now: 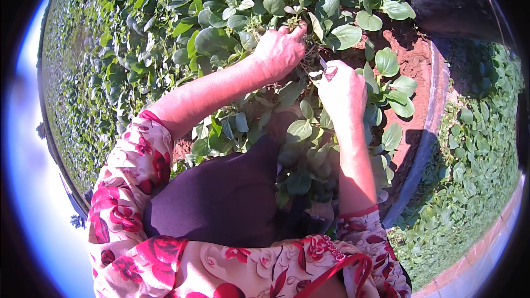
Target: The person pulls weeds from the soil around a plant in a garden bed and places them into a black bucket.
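Observation:
My left hand point(285, 47) is closed around a small bunch of weedy plants point(293, 21), low among broad-leaved green plants point(213, 41). Thin pale stems and roots point(307, 60) trail just below its fingers. My right hand point(343, 87) is beside it, lower and to the right, in a fist around a small tool whose handle is hidden. Only a short, thin metal blade point(323, 62) shows past the thumb, pointing up toward the stems. The thumbnail wears dark red polish.
Reddish soil point(414, 78) shows at the right of the bed, bordered by a curved pale edging strip point(428, 132). More leafy plants point(472, 161) grow beyond it. A large dark object point(455, 2) stands at upper right. My dark-clothed knee point(219, 198) is close below my hands.

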Available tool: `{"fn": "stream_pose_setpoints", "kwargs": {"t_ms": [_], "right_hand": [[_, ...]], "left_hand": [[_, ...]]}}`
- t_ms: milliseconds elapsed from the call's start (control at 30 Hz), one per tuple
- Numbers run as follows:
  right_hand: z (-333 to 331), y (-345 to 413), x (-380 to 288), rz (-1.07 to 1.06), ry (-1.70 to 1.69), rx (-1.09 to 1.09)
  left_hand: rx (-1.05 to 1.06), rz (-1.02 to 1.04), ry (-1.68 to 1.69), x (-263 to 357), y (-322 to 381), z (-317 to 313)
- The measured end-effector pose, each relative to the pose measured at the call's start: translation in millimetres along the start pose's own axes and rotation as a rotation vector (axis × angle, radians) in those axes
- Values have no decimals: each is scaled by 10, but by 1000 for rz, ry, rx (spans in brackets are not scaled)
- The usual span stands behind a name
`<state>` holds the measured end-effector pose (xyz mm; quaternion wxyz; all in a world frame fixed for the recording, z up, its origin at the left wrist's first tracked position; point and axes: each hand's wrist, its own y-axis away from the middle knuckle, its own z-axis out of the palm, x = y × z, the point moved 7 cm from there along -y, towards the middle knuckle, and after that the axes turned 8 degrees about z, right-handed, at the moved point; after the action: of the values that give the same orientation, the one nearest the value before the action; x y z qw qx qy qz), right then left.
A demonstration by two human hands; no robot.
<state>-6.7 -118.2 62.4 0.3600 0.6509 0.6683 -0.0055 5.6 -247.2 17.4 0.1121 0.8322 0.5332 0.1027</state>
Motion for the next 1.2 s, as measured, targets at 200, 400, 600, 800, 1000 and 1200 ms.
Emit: {"fn": "stream_pose_setpoints", "kwargs": {"t_ms": [200,400,600,800,1000,1200], "right_hand": [[113,-58,71,-4,-54,-7],[204,-105,6,30,-71,-37],[273,-184,-108,-1,-92,-55],[531,-271,-257,52,-97,-34],[768,-389,-279,24,-15,14],[861,-303,-52,-305,-76,196]], "left_hand": [[-147,-39,-102,-460,-69,349],[-225,-147,-64,-600,123,323],[-119,-113,29,-620,27,328],[-208,-176,-4,-741,-280,674],[-187,-309,14,-833,-337,789],[-20,-325,190,-769,-122,533]]}}
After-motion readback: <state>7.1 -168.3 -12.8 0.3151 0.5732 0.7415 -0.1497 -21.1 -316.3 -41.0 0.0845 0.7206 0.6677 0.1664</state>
